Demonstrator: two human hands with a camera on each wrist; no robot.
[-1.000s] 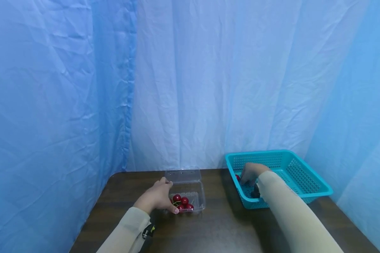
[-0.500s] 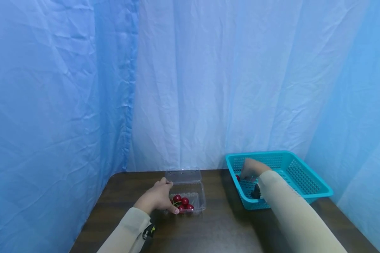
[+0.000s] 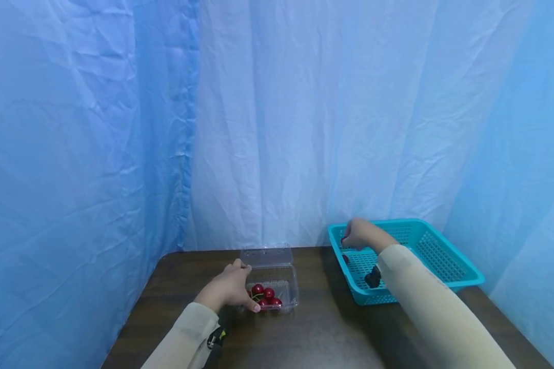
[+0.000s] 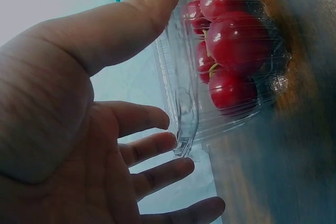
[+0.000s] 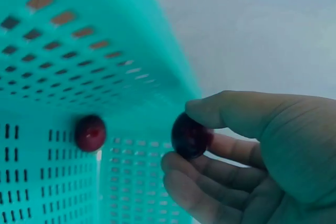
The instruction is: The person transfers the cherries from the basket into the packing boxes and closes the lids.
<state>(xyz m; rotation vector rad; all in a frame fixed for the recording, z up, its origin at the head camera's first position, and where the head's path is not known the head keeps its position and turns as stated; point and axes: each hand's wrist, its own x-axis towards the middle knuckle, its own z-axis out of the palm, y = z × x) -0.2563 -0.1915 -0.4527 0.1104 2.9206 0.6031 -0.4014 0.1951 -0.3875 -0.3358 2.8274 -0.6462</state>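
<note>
My left hand [image 3: 231, 287] grips the left side of a clear plastic clamshell box [image 3: 290, 287], thumb at the near corner and fingers toward the far one. In the left wrist view the thumb lies over the rim, and the other fingers spread loosely beside it. Several red cherries [image 4: 236, 43] with green stems are in the box. My right hand [image 3: 362, 234] is over the far left corner of a turquoise basket [image 3: 461, 277], pinching a dark red cherry [image 5: 190, 136] between thumb and fingers. Another cherry [image 5: 90, 133] lies inside the basket against its wall.
The box's lid [image 3: 268, 256] is folded back toward the curtain. Both containers stand on a dark wooden table [image 3: 314, 333], the basket to the right. Blue and white curtains [image 3: 268, 128] hang close behind and at both sides. A dark device [image 3: 373, 277] shows under the right wrist.
My right hand has risen from the basket's floor toward its far left rim, with a cherry in the fingers. The left hand and the box have stayed in place.
</note>
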